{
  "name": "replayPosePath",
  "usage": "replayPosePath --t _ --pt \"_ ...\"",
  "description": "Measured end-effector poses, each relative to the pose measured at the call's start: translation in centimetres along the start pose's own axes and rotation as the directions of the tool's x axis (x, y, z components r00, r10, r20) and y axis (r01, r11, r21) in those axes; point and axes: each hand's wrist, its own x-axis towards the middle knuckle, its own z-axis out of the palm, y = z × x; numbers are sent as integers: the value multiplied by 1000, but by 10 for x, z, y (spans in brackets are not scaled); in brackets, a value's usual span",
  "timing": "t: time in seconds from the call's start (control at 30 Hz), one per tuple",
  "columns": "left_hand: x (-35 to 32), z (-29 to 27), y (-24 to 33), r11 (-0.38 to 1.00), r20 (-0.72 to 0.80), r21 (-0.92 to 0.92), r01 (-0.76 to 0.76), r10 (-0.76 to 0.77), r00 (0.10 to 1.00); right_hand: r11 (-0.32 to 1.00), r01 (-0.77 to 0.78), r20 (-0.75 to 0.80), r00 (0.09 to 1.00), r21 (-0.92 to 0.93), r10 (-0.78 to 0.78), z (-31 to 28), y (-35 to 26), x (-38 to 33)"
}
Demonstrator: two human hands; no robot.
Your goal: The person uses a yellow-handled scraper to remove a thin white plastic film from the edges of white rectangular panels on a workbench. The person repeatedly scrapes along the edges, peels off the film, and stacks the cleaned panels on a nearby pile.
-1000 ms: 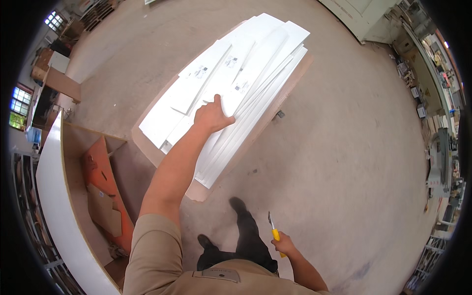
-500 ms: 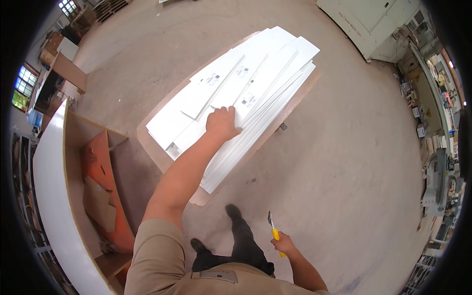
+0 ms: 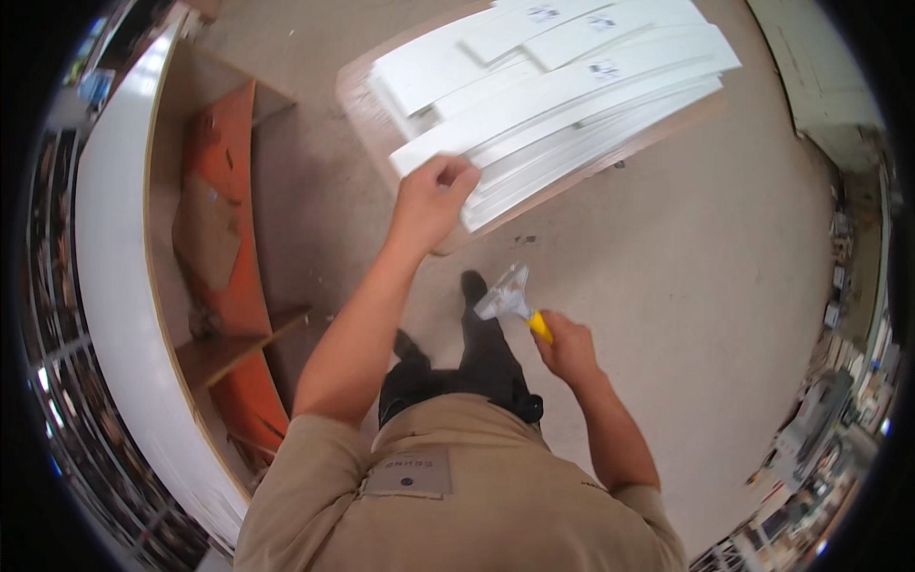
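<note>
Long white panels (image 3: pixel 658 57) lie in an overlapping stack on a brown sheet (image 3: pixel 360 105) on the floor; several bear small printed labels. My left hand (image 3: pixel 429 200) is closed at the near end of one white panel (image 3: pixel 505 129), thumb and curled fingers around its edge. The exact grip is partly hidden by the hand. In my right hand (image 3: pixel 569 351) is a scraper (image 3: pixel 507 296) with a yellow handle and a wide grey metal head. It is held in front of my legs, apart from the panels.
At left stands an open wooden cabinet (image 3: pixel 162 238) with a white outer side. An orange board (image 3: pixel 224 153) and brown cardboard (image 3: pixel 205 234) lean inside. A pale machine cabinet (image 3: pixel 820 71) stands far right, and cluttered equipment (image 3: pixel 810 429) lines the right edge.
My left hand has moved from the middle of the stack to a panel's near end, and that panel has slid nearer. The scraper is raised, its broad face now showing. The view has shifted.
</note>
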Motion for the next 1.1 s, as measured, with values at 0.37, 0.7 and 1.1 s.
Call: replayPosePath --t 0.37,0.7,1.1 --pt "-281 -225 -15 929 -189 -236 284 -330 925 443 892 356 444 -90 -822 35 -258 86" --pt "-638 -345 -71 883 -964 30 468 -98 245 590 783 362 502 196 -786 214 -522 15" --pt "-846 -322 -118 836 -883 -391 386 -223 -413 36 885 601 -285 465 -747 428 -758 -184"
